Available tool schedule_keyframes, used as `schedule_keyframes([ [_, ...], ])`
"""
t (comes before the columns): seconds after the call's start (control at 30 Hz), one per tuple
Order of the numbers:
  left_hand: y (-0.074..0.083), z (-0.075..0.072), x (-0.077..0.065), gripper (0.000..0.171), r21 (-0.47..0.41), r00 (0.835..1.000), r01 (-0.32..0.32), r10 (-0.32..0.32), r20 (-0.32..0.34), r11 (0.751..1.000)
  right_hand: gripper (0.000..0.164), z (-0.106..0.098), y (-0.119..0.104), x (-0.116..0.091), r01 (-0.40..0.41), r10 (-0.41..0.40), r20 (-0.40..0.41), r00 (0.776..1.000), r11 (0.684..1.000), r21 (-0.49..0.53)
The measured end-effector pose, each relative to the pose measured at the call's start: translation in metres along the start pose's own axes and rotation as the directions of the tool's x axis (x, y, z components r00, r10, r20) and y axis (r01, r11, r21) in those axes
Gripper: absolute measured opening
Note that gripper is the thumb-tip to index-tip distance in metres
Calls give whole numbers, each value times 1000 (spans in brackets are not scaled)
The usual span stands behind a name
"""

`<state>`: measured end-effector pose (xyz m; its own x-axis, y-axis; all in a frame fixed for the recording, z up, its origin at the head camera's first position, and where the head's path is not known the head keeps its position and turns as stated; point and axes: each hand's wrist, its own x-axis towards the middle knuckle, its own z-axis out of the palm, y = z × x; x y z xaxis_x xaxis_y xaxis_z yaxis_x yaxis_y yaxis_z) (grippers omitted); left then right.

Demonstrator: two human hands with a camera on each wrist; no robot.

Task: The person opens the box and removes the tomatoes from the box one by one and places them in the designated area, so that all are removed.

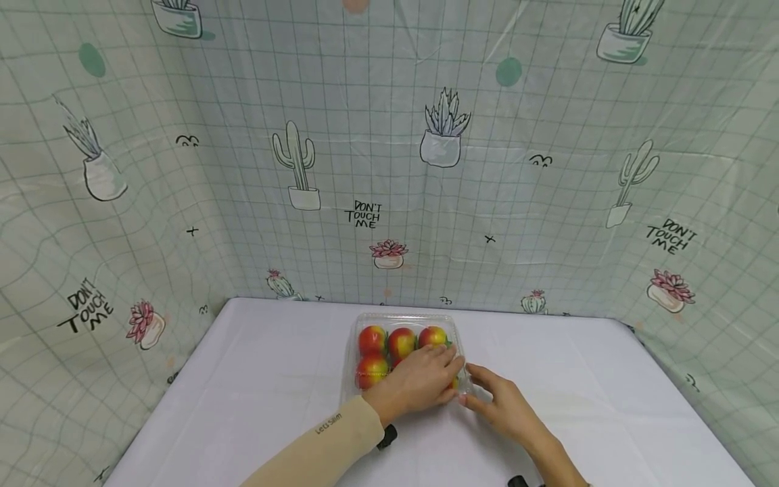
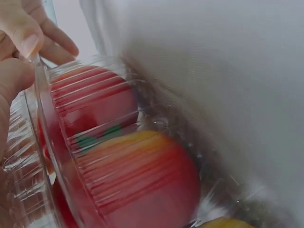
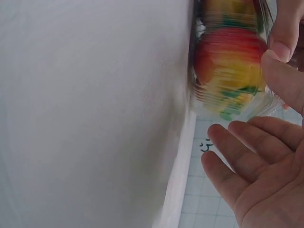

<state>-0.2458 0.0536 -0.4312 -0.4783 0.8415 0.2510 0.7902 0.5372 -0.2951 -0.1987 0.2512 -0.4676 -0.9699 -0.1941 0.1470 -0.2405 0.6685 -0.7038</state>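
A clear plastic clamshell box (image 1: 351, 355) sits on the table with several round red-and-yellow fruits (image 1: 372, 340) inside, some showing green leaf-like parts. Its ribbed lid lies over the fruits; whether the edge is fully pressed down I cannot tell. My left hand (image 1: 420, 379) reaches across the top, fingers extended over the lid, hiding some of the fruit. Beside the box's right corner is my right hand (image 1: 502, 406), fingers apart. In the right wrist view, its thumb is at the box rim near the left thumb, while the other fingers (image 3: 237, 147) are spread and hold nothing.
A white cloth covers the table (image 1: 274, 365). Behind it and on both sides hangs a gridded curtain (image 1: 377, 162) printed with cacti. Part of a black wrist strap (image 1: 387, 437) shows below the left sleeve (image 1: 328, 439).
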Motion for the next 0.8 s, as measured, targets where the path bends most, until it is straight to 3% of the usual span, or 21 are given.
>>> schedule_keyframes([
  [0.3, -1, 4, 1, 45, 46, 996, -33, 37, -80, 998, 66, -1, -1, 1, -9, 9, 3, 1000, 1000, 5],
  [0.57, -3, 1, -3, 68, -56, 999, -2, 0, -36, 998, 64, 0, 0, 1, 29, -29, -5, 1000, 1000, -13],
  [0.8, -3, 2, -3, 66, -142, 998, 38, -44, -36, 989, 67, -1, 1, 1, 16, -16, 7, 1000, 1000, -12],
])
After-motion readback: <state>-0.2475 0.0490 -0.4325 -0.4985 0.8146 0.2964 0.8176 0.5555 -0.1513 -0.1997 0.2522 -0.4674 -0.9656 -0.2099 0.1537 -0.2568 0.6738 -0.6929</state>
